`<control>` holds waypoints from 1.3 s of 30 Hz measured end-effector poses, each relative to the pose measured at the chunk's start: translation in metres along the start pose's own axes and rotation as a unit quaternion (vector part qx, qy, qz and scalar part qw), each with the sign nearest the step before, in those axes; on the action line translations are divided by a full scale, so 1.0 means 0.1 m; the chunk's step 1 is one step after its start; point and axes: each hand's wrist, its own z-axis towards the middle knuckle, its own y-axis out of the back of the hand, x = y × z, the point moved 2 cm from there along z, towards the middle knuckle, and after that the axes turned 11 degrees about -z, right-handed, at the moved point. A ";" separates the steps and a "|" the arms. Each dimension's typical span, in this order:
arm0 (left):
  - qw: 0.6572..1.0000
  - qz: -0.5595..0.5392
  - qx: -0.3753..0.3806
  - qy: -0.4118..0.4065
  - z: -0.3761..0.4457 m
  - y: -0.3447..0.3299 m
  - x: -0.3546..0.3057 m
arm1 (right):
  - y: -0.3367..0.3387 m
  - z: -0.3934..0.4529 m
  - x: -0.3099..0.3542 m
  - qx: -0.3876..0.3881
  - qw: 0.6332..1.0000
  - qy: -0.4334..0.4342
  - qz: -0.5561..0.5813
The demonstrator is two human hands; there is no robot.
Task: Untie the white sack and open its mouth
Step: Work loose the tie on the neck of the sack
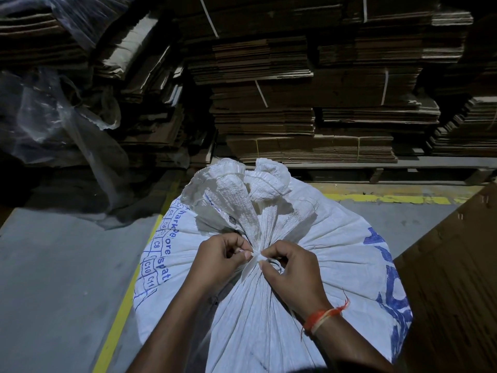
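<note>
A full white woven sack (336,254) with blue print stands on the floor right in front of me. Its neck is gathered and bound by a white tie (255,261), and the loose mouth fabric (242,195) fans out above the knot. My left hand (220,257) pinches the tie from the left with thumb and forefinger. From the right, my right hand (293,273) pinches the same knot, fingertips almost touching the left ones. An orange thread is around the right wrist.
Tall stacks of flattened cardboard (309,103) strapped with white bands rise just behind the sack. Clear plastic sheeting (61,122) hangs at the left. A yellow floor line (121,313) runs along the grey floor. A brown cardboard sheet (454,278) lies at the right.
</note>
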 end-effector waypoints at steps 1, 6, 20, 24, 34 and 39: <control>1.000 0.001 0.000 0.000 0.00 0.00 0.00 | -0.01 0.01 -0.01 0.000 1.000 0.000 0.000; 1.000 0.006 -0.001 0.003 0.00 -0.01 0.01 | -0.01 0.00 -0.02 -0.001 1.000 -0.001 -0.009; 0.999 -0.039 -0.010 0.016 -0.01 0.05 0.01 | 0.00 0.00 -0.01 0.003 1.000 -0.004 -0.008; 1.000 -0.027 -0.007 0.011 -0.01 0.04 0.00 | 0.00 0.00 -0.01 0.001 1.000 -0.005 -0.008; 1.000 -0.021 -0.001 0.009 0.00 0.02 0.01 | 0.00 0.00 -0.01 0.004 1.000 -0.008 -0.004; 1.000 -0.022 0.000 0.009 0.00 0.01 0.03 | 0.00 -0.01 -0.01 0.005 1.000 -0.010 -0.004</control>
